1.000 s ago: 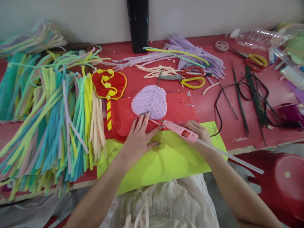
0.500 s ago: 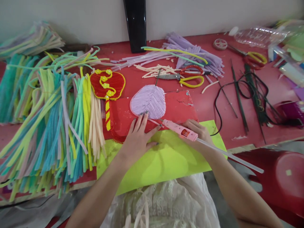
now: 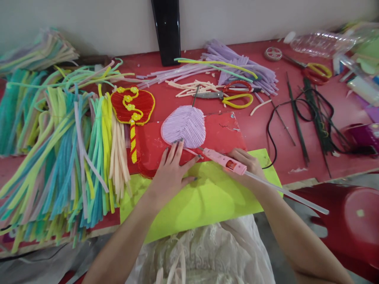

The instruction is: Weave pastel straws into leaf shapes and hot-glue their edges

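A lilac fan-shaped piece [image 3: 184, 125], covered with ribbed pipe cleaner strips, lies on a red board [image 3: 223, 132]. A thin dark stem [image 3: 195, 96] points away from its top. My left hand [image 3: 173, 165] is spread flat, its fingertips resting at the piece's lower edge. A thin lilac strip [image 3: 192, 151] runs from that edge toward my left index finger. My right hand [image 3: 247, 163] is closed around a pink glue gun [image 3: 225, 161], whose nozzle points left near the strip's end. A long clear glue stick [image 3: 290, 195] sticks out of its back.
Bundles of coloured pipe cleaners [image 3: 59, 157] fill the left side, beside a red and yellow fan [image 3: 133, 104]. Scissors [image 3: 237, 99] lie behind the board. A black cable [image 3: 274, 134] curves at right near dark wires [image 3: 318, 118]. A yellow-green sheet [image 3: 201, 201] lies in front.
The whole view has shifted very slightly. Both hands, the glue gun and the lilac piece hold nearly the same places relative to each other.
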`<action>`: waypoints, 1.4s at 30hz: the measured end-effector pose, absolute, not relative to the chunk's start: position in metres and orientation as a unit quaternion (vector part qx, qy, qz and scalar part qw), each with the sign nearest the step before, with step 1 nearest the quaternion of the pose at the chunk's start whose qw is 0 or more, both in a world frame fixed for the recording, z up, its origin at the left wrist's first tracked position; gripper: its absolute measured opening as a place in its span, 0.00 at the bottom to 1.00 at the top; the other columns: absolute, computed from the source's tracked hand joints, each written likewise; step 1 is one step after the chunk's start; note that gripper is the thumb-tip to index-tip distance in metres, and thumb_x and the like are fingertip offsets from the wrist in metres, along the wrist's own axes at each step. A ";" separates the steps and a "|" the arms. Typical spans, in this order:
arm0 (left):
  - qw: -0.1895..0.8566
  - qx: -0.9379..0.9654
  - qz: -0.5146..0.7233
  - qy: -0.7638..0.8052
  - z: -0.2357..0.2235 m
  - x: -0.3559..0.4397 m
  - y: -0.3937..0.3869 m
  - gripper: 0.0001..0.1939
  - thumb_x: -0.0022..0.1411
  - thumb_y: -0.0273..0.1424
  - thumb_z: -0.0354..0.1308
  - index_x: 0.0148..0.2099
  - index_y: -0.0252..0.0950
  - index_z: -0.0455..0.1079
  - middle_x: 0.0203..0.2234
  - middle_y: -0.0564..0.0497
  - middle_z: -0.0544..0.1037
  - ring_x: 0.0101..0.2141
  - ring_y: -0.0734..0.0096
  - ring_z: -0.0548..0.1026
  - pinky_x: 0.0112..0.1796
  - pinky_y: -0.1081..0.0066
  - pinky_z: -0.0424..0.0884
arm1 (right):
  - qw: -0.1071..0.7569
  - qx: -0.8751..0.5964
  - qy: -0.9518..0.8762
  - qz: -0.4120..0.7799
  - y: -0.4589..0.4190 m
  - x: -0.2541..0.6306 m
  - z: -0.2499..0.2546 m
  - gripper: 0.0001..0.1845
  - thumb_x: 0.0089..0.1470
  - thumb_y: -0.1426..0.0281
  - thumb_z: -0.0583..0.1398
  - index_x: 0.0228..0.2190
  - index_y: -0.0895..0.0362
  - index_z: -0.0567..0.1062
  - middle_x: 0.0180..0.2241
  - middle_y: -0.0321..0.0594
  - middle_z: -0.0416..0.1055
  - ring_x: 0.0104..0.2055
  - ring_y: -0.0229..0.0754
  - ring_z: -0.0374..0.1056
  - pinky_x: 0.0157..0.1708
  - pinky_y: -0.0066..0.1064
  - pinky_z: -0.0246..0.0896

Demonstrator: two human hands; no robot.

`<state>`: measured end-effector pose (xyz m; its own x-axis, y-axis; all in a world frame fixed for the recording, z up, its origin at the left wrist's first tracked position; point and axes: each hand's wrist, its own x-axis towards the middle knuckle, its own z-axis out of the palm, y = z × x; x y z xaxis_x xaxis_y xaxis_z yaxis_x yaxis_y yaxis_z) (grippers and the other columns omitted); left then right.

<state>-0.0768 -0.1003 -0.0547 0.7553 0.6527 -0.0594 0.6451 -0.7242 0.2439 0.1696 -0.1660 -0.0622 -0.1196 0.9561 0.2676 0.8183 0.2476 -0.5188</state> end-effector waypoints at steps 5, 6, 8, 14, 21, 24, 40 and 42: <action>0.130 0.929 0.014 0.346 -0.054 -0.077 -0.100 0.29 0.63 0.42 0.54 0.65 0.47 0.56 0.68 0.39 0.40 0.66 0.45 0.41 0.60 0.44 0.51 | 0.262 -0.614 -0.734 0.124 -0.167 0.169 -0.060 0.06 0.57 0.69 0.54 0.27 0.53 0.65 0.23 0.36 0.63 0.24 0.38 0.61 0.24 0.30 0.55; 0.130 0.929 0.013 0.346 -0.054 -0.077 -0.100 0.29 0.63 0.42 0.53 0.65 0.47 0.56 0.68 0.39 0.40 0.66 0.45 0.41 0.60 0.44 0.51 | 0.258 -0.617 -0.732 0.128 -0.167 0.169 -0.060 0.06 0.57 0.70 0.55 0.28 0.52 0.65 0.24 0.36 0.64 0.25 0.38 0.62 0.25 0.31 0.56; 0.130 0.929 0.011 0.346 -0.053 -0.077 -0.100 0.29 0.63 0.43 0.53 0.65 0.46 0.56 0.68 0.38 0.40 0.66 0.44 0.42 0.60 0.44 0.51 | 0.261 -0.617 -0.732 0.125 -0.167 0.170 -0.061 0.06 0.57 0.70 0.55 0.28 0.52 0.64 0.24 0.36 0.64 0.25 0.38 0.62 0.25 0.31 0.56; 0.129 0.929 0.014 0.347 -0.054 -0.077 -0.100 0.30 0.63 0.42 0.54 0.65 0.48 0.54 0.68 0.40 0.39 0.66 0.45 0.43 0.60 0.44 0.51 | 0.257 -0.615 -0.734 0.131 -0.167 0.171 -0.059 0.07 0.58 0.72 0.53 0.27 0.53 0.64 0.24 0.35 0.63 0.25 0.37 0.61 0.25 0.30 0.55; 0.129 0.929 0.007 0.346 -0.055 -0.077 -0.100 0.30 0.63 0.42 0.54 0.66 0.48 0.53 0.68 0.40 0.38 0.66 0.45 0.41 0.60 0.45 0.49 | 0.264 -0.596 -0.751 0.104 -0.166 0.171 -0.061 0.08 0.59 0.72 0.52 0.27 0.53 0.63 0.23 0.35 0.61 0.24 0.37 0.60 0.24 0.29 0.54; 0.130 0.929 0.006 0.346 -0.055 -0.077 -0.100 0.31 0.63 0.42 0.54 0.66 0.49 0.53 0.68 0.39 0.37 0.66 0.44 0.41 0.60 0.45 0.49 | 0.272 -0.591 -0.754 0.093 -0.166 0.170 -0.062 0.08 0.59 0.72 0.52 0.27 0.53 0.64 0.23 0.34 0.61 0.24 0.36 0.59 0.24 0.29 0.53; 0.133 0.927 0.011 0.350 -0.055 -0.077 -0.100 0.30 0.63 0.44 0.53 0.66 0.49 0.53 0.69 0.42 0.36 0.66 0.45 0.42 0.60 0.45 0.50 | 0.282 -0.642 -0.695 0.161 -0.167 0.171 -0.057 0.08 0.56 0.68 0.55 0.25 0.53 0.64 0.23 0.33 0.60 0.23 0.36 0.59 0.25 0.30 0.53; 0.134 0.927 0.012 0.349 -0.056 -0.077 -0.100 0.30 0.63 0.44 0.53 0.66 0.49 0.53 0.69 0.43 0.35 0.66 0.45 0.42 0.60 0.45 0.50 | 0.278 -0.648 -0.689 0.169 -0.167 0.171 -0.057 0.09 0.56 0.67 0.55 0.25 0.53 0.64 0.23 0.34 0.60 0.24 0.37 0.59 0.26 0.30 0.53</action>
